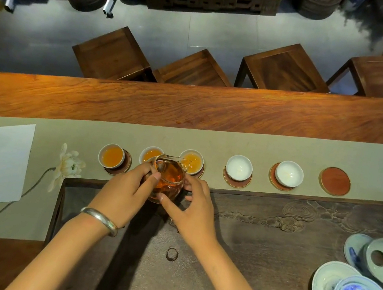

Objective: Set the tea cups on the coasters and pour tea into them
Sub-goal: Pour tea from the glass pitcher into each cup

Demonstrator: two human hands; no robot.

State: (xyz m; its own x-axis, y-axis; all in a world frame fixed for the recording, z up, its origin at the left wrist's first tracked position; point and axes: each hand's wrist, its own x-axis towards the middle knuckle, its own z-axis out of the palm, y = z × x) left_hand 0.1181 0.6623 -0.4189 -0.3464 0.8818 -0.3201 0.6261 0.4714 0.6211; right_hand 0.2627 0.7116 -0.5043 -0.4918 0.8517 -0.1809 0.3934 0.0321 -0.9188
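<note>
Hands wrapped around glass pitcher (167,181) of amber tea: left hand (125,189) gripping its 9 o'clock side, right hand (194,210) cradling its 3 o'clock side and base with curled fingers. Pitcher tilted, spout over third cup (191,161), held above far edge of carved tea tray (270,245). Filled with tea: first cup (111,155), second cup (150,154), third. Empty on coasters toward 2 o'clock: fourth cup (239,168), fifth cup (289,173). Bare at far right: sixth coaster (334,180).
</note>
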